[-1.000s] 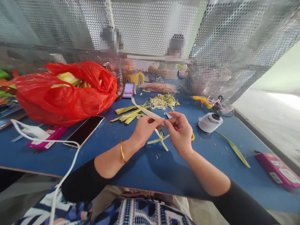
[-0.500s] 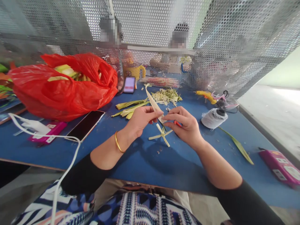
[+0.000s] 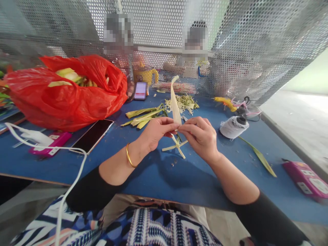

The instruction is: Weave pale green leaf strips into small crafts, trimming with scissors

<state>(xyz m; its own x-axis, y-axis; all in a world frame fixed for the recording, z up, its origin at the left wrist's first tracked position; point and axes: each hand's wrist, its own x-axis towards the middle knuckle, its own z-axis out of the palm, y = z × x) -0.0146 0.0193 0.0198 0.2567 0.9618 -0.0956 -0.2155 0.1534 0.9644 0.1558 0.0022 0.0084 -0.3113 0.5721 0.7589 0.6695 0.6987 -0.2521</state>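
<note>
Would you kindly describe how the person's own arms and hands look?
The left hand and right hand wear no gloves. Plain black sleeves end partway along the forearms. A slim gold bangle circles the left wrist; the right wrist is bare.

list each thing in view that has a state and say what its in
left hand: pinching the leaf strip
right hand: fingers closed at the strip's lower end
leaf strip: held upright, tip bent over
red bag: open, pale pieces showing
near phone: flat, screen dark
far phone: screen lit
thread spool: white thread wound on
</note>
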